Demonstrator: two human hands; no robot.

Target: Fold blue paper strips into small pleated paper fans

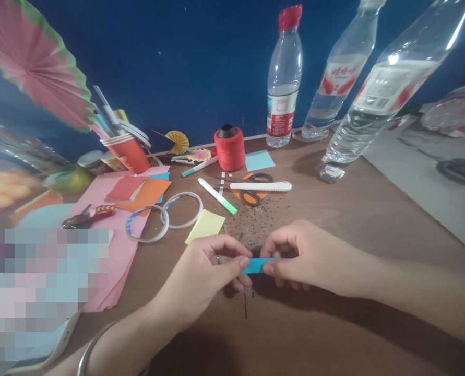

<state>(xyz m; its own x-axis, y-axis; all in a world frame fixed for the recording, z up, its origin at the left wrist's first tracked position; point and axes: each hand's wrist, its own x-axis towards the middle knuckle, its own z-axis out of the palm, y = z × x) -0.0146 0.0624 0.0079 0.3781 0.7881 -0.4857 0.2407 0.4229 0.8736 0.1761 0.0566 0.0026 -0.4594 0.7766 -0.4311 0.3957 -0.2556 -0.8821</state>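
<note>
Between my two hands is a small folded strip of blue paper (255,266), held just above the brown table (302,324). My left hand (216,263) pinches its left end between thumb and fingers; a ring and a metal bangle show on that side. The right end is pinched by my right hand (302,256), whose fingers curl behind the strip. Small dark specks (251,222) are scattered on the table beyond my hands. A yellow sheet of paper (206,225) lies just past my left hand.
Scissors (251,197), a white cutter (260,186), a marker (216,196) and tape rolls (182,210) lie ahead. Behind them stand a red thread spool (229,149) and bottles (283,83). Pink paper (118,266), a tilted red cup (128,151) and a phone (60,344) are left.
</note>
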